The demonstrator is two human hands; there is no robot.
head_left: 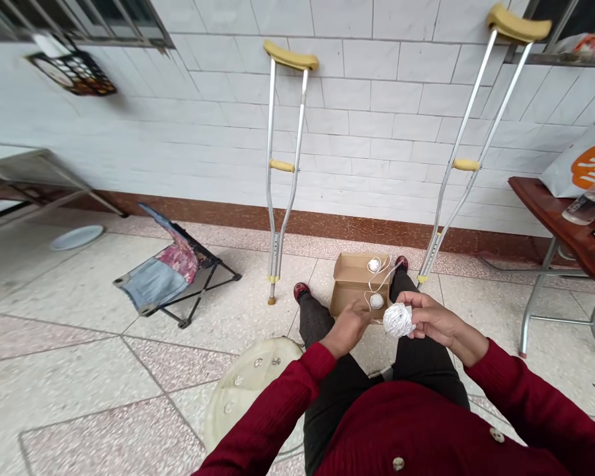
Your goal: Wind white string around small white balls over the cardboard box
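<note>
A ball of white string (398,320), loosely wound with its strands showing, is in my right hand (432,319), whose fingers and thumb close on its right side. To the left of the ball is my left hand (348,328), fingers curled and close together, slightly blurred. Whatever its fingertips may hold is hidden. Beyond the hands, an open cardboard box (347,291) lies on the floor between my feet. Inside it rests one small white ball (376,301), and another white ball (374,265) lies against the raised lid. A pale strand (384,279) trails over the box's right side.
Two crutches (274,254) (431,248) lean on the tiled wall. To the left stand a folding chair (163,271) and a round pale stool (250,377). A red-brown table (550,205) on the right carries a plastic bag (582,158) and a clear container (588,206).
</note>
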